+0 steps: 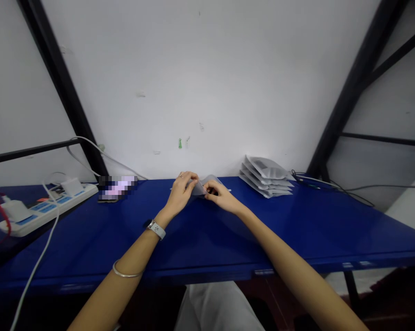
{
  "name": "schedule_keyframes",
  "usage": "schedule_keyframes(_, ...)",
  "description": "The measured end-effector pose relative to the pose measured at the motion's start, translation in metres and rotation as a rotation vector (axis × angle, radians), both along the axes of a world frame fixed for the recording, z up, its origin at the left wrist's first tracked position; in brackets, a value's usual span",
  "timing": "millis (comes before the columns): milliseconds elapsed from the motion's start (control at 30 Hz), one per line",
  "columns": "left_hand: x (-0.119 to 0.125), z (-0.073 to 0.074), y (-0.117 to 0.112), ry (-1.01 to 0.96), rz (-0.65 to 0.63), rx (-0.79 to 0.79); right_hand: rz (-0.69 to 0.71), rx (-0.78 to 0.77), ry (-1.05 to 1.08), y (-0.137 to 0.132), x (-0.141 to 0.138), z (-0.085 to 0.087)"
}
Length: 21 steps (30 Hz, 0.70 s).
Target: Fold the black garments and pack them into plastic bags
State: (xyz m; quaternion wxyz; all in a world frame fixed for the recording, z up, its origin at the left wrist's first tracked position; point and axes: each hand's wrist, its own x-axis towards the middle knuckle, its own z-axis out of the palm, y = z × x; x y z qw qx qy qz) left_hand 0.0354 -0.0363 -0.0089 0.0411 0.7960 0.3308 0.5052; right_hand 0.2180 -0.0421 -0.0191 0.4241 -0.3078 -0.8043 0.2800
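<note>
A translucent frosted plastic bag [197, 189] is held up between my two hands at the far middle of the blue desk. My left hand [180, 193] pinches its left side near the top, fingers bent over the edge. The fingertips of my right hand [223, 196] close on the bag's near edge, thumb and fingers pressed together. Something dark shows beside the right fingers, too small to make out. Part of the bag is hidden behind my hands.
On the right stands a stack of several similar frosted bags [267, 177]. A phone [119, 187] lies at the back left. Farther left is a white power strip [50, 209] with chargers and cables. Black cables [334, 186] run along the right. The wall [200, 92] closes off the back.
</note>
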Motion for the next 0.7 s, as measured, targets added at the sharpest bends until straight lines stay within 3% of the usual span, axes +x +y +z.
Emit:
schedule_keyframes(167, -0.001, 0.002, -0.002, -0.040, -0.014, 0.006, -0.075, 0.050, 0.019, 0.000, 0.002, 0.002)
schedule_keyframes(333, -0.005, 0.005, -0.001, -0.084, 0.016, 0.079, -0.115, -0.138, 0.256, 0.002, 0.007, 0.006)
schedule_keyframes(567, 0.002, 0.001, -0.003, -0.015, -0.085, 0.118, -0.162, 0.198, -0.146, 0.004, 0.005, -0.006)
schedule_keyframes(700, 0.017, -0.009, -0.010, 0.095, -0.152, 0.234, -0.163, 0.293, -0.189, 0.008, -0.004, -0.023)
